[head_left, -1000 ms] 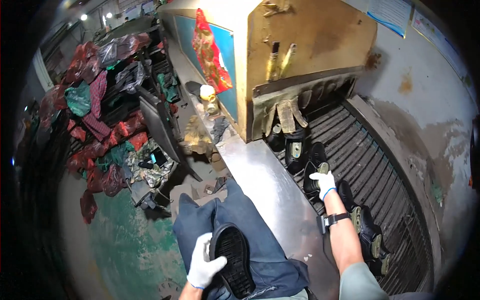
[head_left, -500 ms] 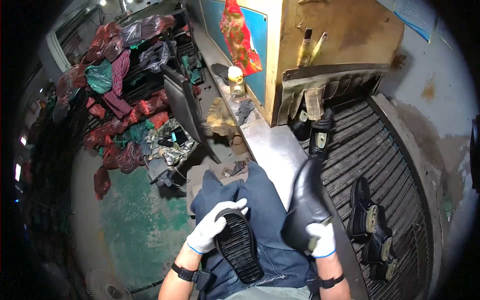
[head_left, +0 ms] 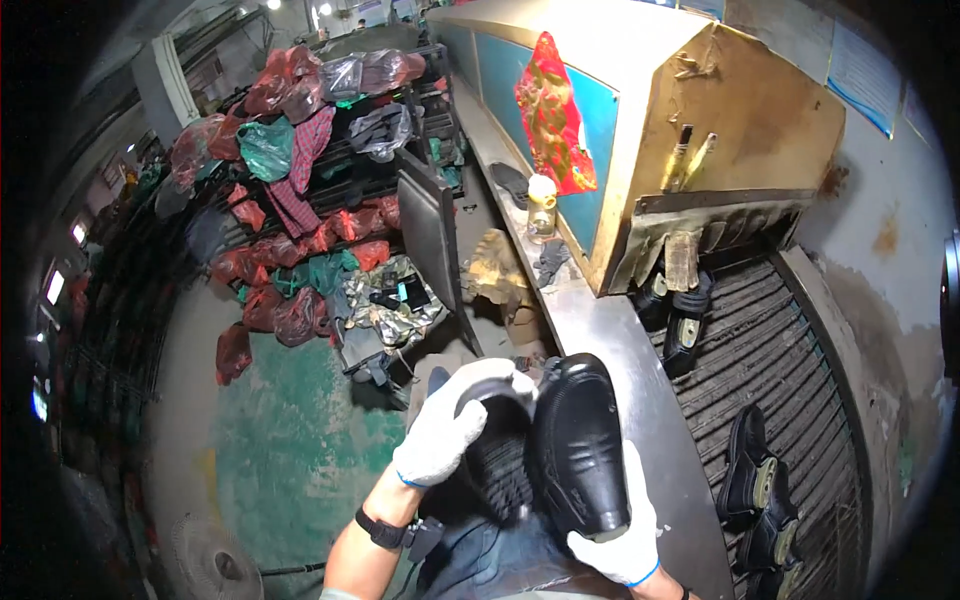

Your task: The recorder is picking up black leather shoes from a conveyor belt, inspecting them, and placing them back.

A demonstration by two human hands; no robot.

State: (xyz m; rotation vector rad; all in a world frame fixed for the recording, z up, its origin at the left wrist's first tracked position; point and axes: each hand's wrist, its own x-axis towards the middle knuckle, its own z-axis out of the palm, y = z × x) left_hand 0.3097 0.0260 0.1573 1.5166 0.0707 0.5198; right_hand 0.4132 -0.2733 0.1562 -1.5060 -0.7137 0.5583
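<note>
My left hand (head_left: 445,430), in a white knit glove, grips a black ridged shoe sole (head_left: 495,465) by its upper end, the treaded side showing. Against the sole's right side stands a black leather shoe (head_left: 580,440), tilted with its upper facing me. My right hand (head_left: 625,545), also gloved in white, holds the shoe from below and along its right side; some of its fingers are hidden behind the shoe. Both things are above my lap in blue trousers. Whether sole and shoe touch, I cannot tell.
A metal ledge (head_left: 655,400) runs beside me to the right. Beyond it, black shoes (head_left: 765,490) lie on a roller conveyor (head_left: 715,405) that leads under a flapped machine housing (head_left: 740,130). A jar (head_left: 541,210) stands on the ledge. Bagged racks (head_left: 300,220) and a fan (head_left: 215,565) are left.
The shoe in my right hand has moved left from over the ledge to beside the sole and turned. My left hand has raised the sole slightly. The whole view has shifted.
</note>
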